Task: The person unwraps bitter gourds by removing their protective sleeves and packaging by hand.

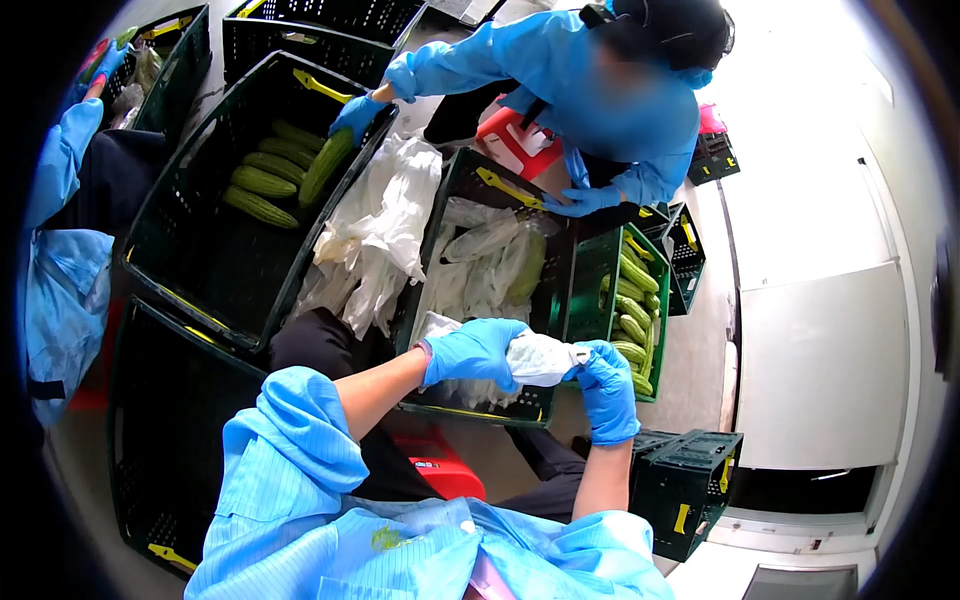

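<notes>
My left hand (470,354), in a blue glove, is closed around a cucumber in a white wrapper (542,360). At its right end, my right hand (606,385), gloved too, pinches the wrapper, where a small dark green spot shows. Most of the cucumber itself is hidden. Both hands are over the near end of a dark crate (480,412) that holds plastic-wrapped cucumbers (490,262). White plastic bags (385,215) hang over this crate's left side.
Across from me, a co-worker (620,120) holds a bare cucumber (328,165) over a large crate (190,285) with several cucumbers. A green crate (650,385) of cucumbers stands at right. Another person's sleeve (60,160) is at far left. A red stool (445,470) sits below me.
</notes>
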Action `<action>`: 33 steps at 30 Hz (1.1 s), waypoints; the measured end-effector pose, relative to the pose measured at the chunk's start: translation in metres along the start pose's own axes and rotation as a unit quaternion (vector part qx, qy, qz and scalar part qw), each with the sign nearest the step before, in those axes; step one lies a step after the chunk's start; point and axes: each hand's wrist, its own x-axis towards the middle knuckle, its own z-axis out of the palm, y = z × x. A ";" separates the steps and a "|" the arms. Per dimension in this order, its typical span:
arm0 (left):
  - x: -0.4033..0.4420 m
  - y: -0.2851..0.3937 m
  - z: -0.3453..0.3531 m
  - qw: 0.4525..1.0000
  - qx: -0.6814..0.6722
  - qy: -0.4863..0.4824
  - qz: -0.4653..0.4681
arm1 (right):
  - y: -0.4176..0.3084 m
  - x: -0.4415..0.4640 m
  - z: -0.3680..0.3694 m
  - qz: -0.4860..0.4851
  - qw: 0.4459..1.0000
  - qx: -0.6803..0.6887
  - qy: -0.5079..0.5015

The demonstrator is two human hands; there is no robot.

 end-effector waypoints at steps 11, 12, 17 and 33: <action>0.005 -0.006 0.008 0.992 0.057 -0.085 -0.075 | -0.041 -0.012 0.017 -0.350 0.776 -0.521 -0.056; 0.006 -0.003 0.006 0.993 0.079 -0.058 -0.058 | -0.042 -0.019 0.024 -0.372 0.742 -0.555 -0.046; 0.009 -0.007 -0.005 0.998 0.032 0.033 -0.040 | -0.039 -0.045 0.027 -0.381 0.681 -0.625 -0.010; 0.004 -0.024 0.022 0.990 0.013 -0.128 -0.058 | -0.040 -0.017 0.002 -0.283 0.904 -0.276 0.165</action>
